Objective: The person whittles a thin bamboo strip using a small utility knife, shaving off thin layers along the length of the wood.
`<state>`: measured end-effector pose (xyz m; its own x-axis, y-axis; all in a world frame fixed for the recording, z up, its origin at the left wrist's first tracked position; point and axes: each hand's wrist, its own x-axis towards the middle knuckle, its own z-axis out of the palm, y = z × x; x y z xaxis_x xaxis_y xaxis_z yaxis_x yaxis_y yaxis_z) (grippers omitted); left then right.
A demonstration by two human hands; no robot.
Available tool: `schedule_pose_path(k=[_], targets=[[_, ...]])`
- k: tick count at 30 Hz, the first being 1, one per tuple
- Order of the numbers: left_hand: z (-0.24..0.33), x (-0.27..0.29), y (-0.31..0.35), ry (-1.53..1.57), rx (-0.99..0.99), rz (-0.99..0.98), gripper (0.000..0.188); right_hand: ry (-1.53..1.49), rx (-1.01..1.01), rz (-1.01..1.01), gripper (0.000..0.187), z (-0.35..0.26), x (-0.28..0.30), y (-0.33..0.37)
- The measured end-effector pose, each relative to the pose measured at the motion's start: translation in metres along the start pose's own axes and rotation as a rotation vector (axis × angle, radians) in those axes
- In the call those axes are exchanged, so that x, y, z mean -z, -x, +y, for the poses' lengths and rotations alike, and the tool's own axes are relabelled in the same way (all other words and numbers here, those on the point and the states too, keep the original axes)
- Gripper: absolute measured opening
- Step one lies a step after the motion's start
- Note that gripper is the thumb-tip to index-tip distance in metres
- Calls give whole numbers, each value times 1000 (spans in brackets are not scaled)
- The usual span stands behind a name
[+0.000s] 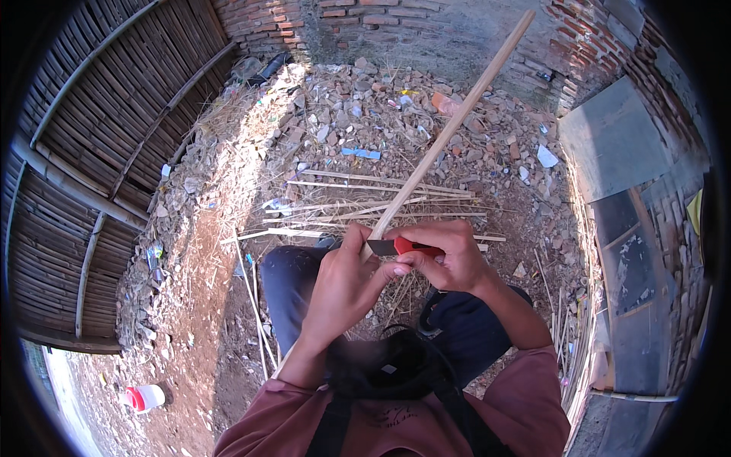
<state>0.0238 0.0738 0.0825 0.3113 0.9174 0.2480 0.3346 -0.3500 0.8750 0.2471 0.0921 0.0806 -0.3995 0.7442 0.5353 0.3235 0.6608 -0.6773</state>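
My left hand point(340, 283) is closed around the lower end of a long, pale bamboo strip point(451, 129), which slants up and away to the right. In my right hand point(451, 255) is a red utility knife point(411, 247). Its dark, broad blade lies against the strip just beside my left fingers. Both hands are close together above my bent knees, the right thumb near the left thumb. On the ground beyond them lie several thin bamboo strips point(381, 183), roughly crosswise.
Rubble and stones point(335, 114) cover the ground up to a brick wall point(403, 27). A bamboo-slat wall point(91, 145) stands at the left, with a red-and-white container point(145, 397) low on that side. Boards point(620, 141) lean at the right.
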Motion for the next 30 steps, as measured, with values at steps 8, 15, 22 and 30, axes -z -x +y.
schedule_pose_path(k=[8,15,22,30], targets=[[0,-1,1,50,-63,-31,39,3,9,-10,34,-1,-3,-3],[-5,-8,0,-143,-66,24,38,86,-15,6,30,0,-6,-1],[-11,-13,-1,-270,13,89,41,202,-15,114,32,-6,-14,-3],[-2,-16,-4,-304,96,126,44,354,-21,253,37,-6,-24,0]])
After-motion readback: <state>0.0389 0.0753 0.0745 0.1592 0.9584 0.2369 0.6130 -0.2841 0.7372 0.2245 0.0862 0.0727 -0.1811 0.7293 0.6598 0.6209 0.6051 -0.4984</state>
